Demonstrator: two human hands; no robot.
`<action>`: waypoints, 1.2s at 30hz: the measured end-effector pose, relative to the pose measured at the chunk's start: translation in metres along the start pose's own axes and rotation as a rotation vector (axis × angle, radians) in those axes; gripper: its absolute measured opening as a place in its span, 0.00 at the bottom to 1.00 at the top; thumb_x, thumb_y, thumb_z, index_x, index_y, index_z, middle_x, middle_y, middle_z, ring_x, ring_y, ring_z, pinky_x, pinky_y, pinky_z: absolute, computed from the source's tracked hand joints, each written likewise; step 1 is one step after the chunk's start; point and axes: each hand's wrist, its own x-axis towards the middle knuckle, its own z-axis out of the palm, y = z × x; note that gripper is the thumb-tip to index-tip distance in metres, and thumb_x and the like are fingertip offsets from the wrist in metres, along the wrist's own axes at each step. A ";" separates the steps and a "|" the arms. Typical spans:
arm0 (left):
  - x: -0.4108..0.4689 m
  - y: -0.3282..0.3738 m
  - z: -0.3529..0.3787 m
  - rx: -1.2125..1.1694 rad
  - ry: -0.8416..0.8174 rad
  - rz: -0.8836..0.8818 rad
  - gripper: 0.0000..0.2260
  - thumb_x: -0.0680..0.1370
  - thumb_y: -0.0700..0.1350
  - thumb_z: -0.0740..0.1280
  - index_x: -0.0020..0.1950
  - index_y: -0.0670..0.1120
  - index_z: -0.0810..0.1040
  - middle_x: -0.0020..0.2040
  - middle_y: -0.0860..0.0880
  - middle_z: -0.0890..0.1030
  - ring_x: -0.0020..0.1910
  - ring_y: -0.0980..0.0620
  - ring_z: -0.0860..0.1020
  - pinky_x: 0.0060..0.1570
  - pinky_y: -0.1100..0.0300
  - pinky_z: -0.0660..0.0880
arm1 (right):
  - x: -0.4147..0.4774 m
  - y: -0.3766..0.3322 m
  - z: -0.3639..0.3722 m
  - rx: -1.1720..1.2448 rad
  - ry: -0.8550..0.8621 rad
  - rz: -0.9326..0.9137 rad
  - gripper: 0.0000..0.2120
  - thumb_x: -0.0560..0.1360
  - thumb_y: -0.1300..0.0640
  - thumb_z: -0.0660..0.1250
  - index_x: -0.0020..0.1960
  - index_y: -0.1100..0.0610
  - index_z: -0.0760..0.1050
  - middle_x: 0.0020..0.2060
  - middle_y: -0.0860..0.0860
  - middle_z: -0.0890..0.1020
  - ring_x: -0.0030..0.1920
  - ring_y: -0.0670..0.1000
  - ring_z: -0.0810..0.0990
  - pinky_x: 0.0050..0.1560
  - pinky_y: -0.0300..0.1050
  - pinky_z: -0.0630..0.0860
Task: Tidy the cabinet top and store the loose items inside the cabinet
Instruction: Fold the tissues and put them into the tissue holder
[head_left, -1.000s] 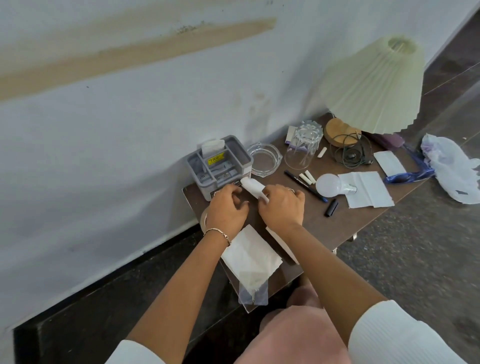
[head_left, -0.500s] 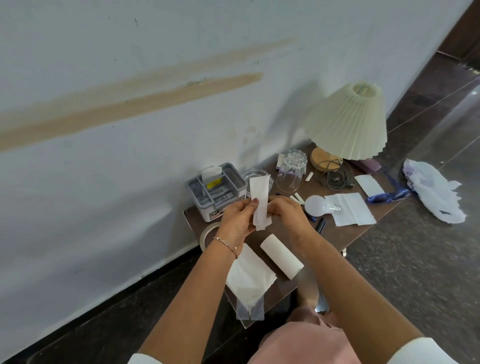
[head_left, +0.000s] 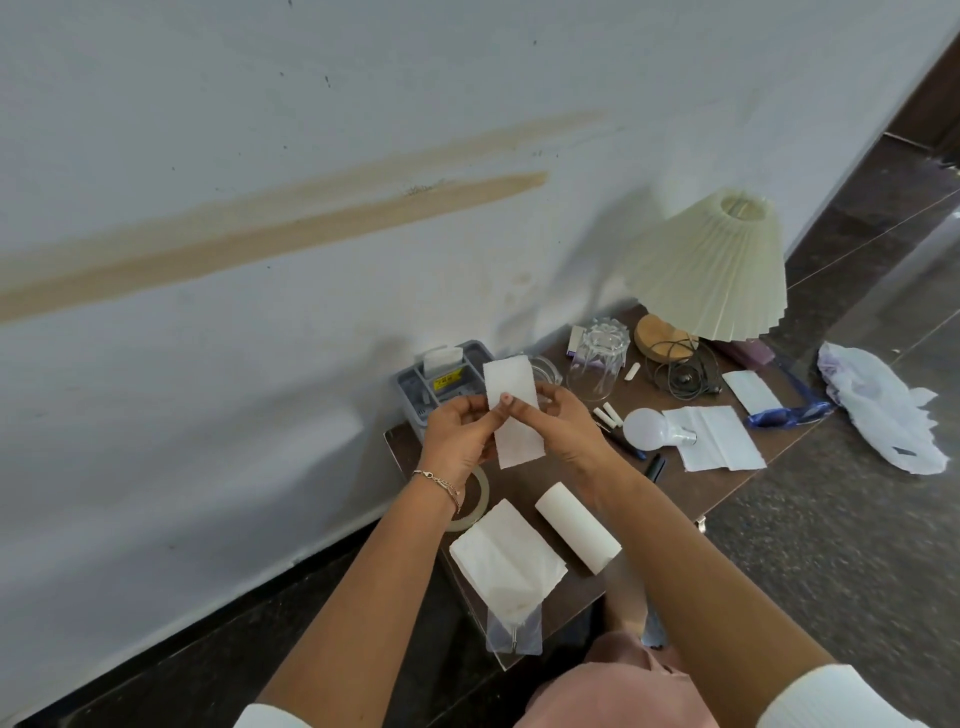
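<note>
Both hands hold a white folded tissue strip (head_left: 511, 410) upright above the brown cabinet top (head_left: 691, 488). My left hand (head_left: 460, 431) pinches its left edge, thumb on the front, and my right hand (head_left: 558, 423) grips its right edge. Below them lie a white paper roll (head_left: 577, 527), a folded white napkin (head_left: 506, 561) over a clear zip pouch (head_left: 514, 634), and a tape ring (head_left: 475, 499). A grey organiser box (head_left: 441, 379) sits behind the strip, partly hidden.
Right of my hands are an upturned glass (head_left: 597, 358), a light bulb (head_left: 647, 428), white batteries (head_left: 608, 415), a pen (head_left: 623, 444), folded tissues (head_left: 717, 439), a cable coil (head_left: 683, 374) and a pleated lamp (head_left: 711, 270). A white plastic bag (head_left: 883, 410) lies on the dark floor.
The tissue strip was lifted off the cabinet top and unfolded upright between both hands. The paper roll under my right hand came into view. The camera tilted up.
</note>
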 end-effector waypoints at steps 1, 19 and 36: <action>0.002 0.001 -0.003 0.023 0.000 0.013 0.09 0.73 0.45 0.72 0.50 0.45 0.81 0.45 0.46 0.85 0.45 0.47 0.84 0.44 0.51 0.82 | 0.003 0.000 0.001 0.008 0.001 0.005 0.36 0.61 0.40 0.77 0.63 0.52 0.71 0.50 0.50 0.83 0.48 0.48 0.84 0.44 0.41 0.80; 0.061 0.056 -0.060 0.464 0.170 0.360 0.08 0.72 0.41 0.72 0.51 0.44 0.82 0.46 0.49 0.82 0.46 0.52 0.79 0.51 0.60 0.75 | 0.077 -0.048 0.044 -0.563 0.012 -0.306 0.09 0.76 0.64 0.64 0.41 0.52 0.69 0.36 0.49 0.78 0.32 0.45 0.81 0.39 0.45 0.79; 0.100 0.025 -0.076 0.727 0.124 0.271 0.08 0.74 0.41 0.71 0.49 0.51 0.77 0.46 0.53 0.80 0.20 0.60 0.76 0.25 0.69 0.73 | 0.117 -0.034 0.055 -0.866 -0.066 -0.353 0.09 0.78 0.60 0.60 0.58 0.58 0.71 0.50 0.57 0.82 0.50 0.60 0.78 0.48 0.50 0.74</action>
